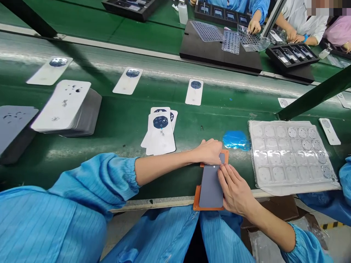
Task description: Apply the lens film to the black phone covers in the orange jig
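Note:
A grey phone back panel (pixel 210 186) lies in an orange jig (pixel 197 199) at the near edge of the green belt (pixel 128 124). My left hand (pixel 210 151) curls over the panel's top end, fingers closed and pressing on it. My right hand (pixel 236 190) rests along the panel's right side with its fingers pressed together at the top corner. What sits under the fingertips is hidden. A small pile of white panels with blue round prints (pixel 160 133) lies just left of my hands. A clear blister tray (pixel 290 155) with several round parts stands to the right.
Blue film scraps (pixel 236 140) lie beside the tray. Stacks of panels (pixel 68 107) stand at left, and single white panels (pixel 194 92) are spread along the belt. Across the belt, other people's hands (pixel 254 26) work over black trays (pixel 292 54) and clear sheets.

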A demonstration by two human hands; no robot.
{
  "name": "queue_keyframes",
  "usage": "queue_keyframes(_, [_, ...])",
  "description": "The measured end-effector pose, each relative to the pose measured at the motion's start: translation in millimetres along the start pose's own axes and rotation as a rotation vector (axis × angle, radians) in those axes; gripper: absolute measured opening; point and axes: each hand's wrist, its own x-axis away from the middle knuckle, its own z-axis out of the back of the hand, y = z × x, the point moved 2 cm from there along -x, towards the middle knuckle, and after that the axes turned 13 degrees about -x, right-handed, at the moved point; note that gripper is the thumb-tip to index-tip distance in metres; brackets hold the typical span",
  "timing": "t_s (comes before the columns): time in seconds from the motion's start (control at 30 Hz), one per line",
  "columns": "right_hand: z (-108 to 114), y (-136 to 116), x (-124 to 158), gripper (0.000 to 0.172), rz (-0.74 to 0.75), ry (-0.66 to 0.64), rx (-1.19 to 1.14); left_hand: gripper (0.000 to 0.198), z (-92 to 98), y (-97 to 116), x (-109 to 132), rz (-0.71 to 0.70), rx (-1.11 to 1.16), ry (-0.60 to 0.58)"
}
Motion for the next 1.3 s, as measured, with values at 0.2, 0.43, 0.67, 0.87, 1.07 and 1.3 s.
queue_keyframes(0.2, [-2.9,-1.8,2.1,0.073,-0.007,0.076,0.022,0.041,8.6,-6.1,3.8,-0.064,0.046,0.005])
queue_keyframes(0.43, [-0.2,-0.1,-1.8,0.072,-0.005,0.103,-0.022,0.051,4.8,-38.3,24.0,-0.175,0.231,0.083])
queue_keyframes(0.67, [-4.4,-0.8,-4.8,0.072,-0.011,0.112,-0.078,0.042,-7.8,-33.9,38.7,-0.129,0.165,0.18])
queue_keyframes(0.87, [-0.7,7.1,-5.9,0.059,0.025,0.173,-0.096,0.049,-23.6,-44.3,50.3,-0.209,0.298,0.349])
queue_keyframes(1.07, [34.9,23.7,-16.6,0.029,0.01,0.631,-0.445,0.045,-2.1,-32.6,77.5,-0.525,0.521,0.408])
queue_keyframes(1.3, [68.2,17.9,-35.8,0.019,-0.339,0.742,-1.111,0.027,15.7,0.8,76.5,-0.225,0.922,0.484])
